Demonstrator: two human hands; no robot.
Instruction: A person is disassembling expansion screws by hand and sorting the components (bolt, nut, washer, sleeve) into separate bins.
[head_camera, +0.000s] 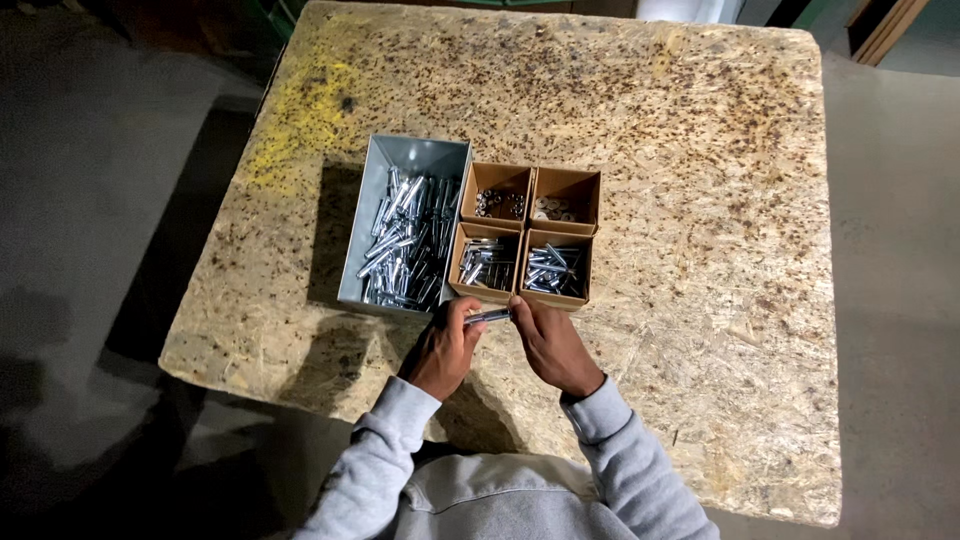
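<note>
Pinching one bolt (488, 317) between left hand (445, 350) and right hand (553, 347), just short of the boxes (530, 238) and bin (405, 235), both heaped with loose parts yet unhandled.

A long grey metal bin (408, 160) stood open-topped on the chipboard table (700, 200), filled with silver metal parts; touching the bin's right side sat four small square brown cardboard boxes (530, 235) in a two-by-two block, each holding small metal pieces; no labels, signs or screens showed.
</note>
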